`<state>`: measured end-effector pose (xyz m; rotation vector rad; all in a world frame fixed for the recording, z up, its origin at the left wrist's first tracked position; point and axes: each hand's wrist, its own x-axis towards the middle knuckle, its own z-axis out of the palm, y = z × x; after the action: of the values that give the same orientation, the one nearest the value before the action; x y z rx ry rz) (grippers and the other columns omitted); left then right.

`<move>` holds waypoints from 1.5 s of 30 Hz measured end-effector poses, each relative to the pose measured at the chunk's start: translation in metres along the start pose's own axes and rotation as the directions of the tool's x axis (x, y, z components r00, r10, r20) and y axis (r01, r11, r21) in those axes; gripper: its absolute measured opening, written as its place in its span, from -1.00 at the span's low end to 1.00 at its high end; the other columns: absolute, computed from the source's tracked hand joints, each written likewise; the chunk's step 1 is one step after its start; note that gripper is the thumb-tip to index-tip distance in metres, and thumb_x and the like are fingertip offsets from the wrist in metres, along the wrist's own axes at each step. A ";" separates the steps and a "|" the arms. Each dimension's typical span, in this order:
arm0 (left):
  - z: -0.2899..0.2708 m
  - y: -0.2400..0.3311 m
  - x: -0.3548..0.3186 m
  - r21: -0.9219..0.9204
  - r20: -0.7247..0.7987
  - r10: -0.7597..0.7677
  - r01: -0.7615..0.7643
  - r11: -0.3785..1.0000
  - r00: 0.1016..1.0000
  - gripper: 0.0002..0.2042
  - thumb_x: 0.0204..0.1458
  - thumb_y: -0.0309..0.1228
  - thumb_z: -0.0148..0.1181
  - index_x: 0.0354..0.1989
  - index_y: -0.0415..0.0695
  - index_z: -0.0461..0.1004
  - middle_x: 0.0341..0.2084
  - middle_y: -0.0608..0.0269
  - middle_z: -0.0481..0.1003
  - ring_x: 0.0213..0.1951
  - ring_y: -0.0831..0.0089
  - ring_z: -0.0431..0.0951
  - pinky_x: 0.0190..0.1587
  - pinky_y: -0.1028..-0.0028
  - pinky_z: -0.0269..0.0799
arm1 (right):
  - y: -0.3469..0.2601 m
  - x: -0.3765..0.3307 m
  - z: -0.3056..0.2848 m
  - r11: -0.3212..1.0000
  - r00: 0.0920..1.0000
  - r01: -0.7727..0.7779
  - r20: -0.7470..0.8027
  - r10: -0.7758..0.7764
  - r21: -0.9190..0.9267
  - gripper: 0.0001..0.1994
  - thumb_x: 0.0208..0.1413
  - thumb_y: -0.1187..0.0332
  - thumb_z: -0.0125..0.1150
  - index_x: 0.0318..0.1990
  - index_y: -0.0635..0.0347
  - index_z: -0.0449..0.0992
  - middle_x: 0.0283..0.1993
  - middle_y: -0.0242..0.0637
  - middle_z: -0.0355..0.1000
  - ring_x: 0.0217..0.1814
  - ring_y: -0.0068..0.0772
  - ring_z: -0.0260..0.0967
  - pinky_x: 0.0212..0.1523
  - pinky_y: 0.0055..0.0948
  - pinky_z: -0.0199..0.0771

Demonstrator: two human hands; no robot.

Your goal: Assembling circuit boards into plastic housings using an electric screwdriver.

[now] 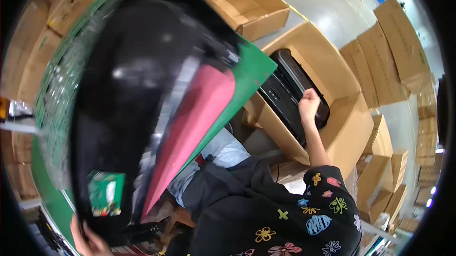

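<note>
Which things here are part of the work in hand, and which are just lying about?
In hand:
- right hand resting on the black device
- open box holding that device
- left hand at the bottom of the big black item

Lying about:
- empty box on the floor
- flat cartons stacked at right
- green table

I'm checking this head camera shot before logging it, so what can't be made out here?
- Left hand, head view: cut off by the lower edge and covered by the big black object; its grip cannot be told.
- Right hand: fist on the black device, fingers curled out of sight.
- Black device: lower part hidden by the cardboard box wall.
- Black object: blurred, too close.
</note>
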<state>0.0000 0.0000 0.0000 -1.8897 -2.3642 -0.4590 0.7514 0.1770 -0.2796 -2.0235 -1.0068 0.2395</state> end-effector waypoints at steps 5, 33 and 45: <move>-0.033 0.009 -0.054 -0.180 -0.777 -0.283 0.232 0.956 0.562 -0.70 0.14 -0.19 0.26 -0.27 -0.24 0.62 -0.53 0.17 0.55 -0.40 0.45 0.45 -0.23 0.40 0.39 | 0.091 -0.065 0.022 0.910 0.817 -0.242 0.435 0.378 -0.336 -0.85 -0.13 0.52 0.10 -0.44 0.18 0.61 -0.31 0.03 0.57 -0.13 -0.03 0.57 -0.07 -0.28 0.52; -0.016 -0.092 -0.038 -0.963 -0.269 -0.856 -0.131 0.235 0.443 -0.49 0.30 -0.19 -0.13 0.31 -0.18 -0.02 0.22 -0.03 0.24 0.26 0.00 0.18 0.30 0.10 0.07 | 0.039 0.001 -0.035 0.875 0.916 -0.041 0.331 0.225 -0.482 -0.64 -0.09 0.09 0.38 -0.25 0.14 0.53 -0.28 -0.07 0.56 -0.16 0.03 0.54 -0.13 -0.07 0.54; 0.057 0.026 0.122 -0.650 -0.658 -0.182 -0.430 0.626 0.730 -0.63 0.13 -0.37 -0.02 0.03 -0.37 0.40 -0.10 0.18 0.39 -0.12 0.50 0.36 0.05 0.44 0.29 | -0.226 -0.037 -0.155 0.385 0.426 0.903 0.272 -0.863 -0.191 -0.81 -0.17 0.59 0.35 -0.46 0.28 0.40 -0.50 -0.11 0.33 -0.50 -0.01 0.33 -0.52 -0.18 0.31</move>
<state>0.0031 0.1355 -0.0191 -1.6092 -1.5556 -2.0324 0.6743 0.1295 -0.0184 -1.4064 -2.1934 -0.4240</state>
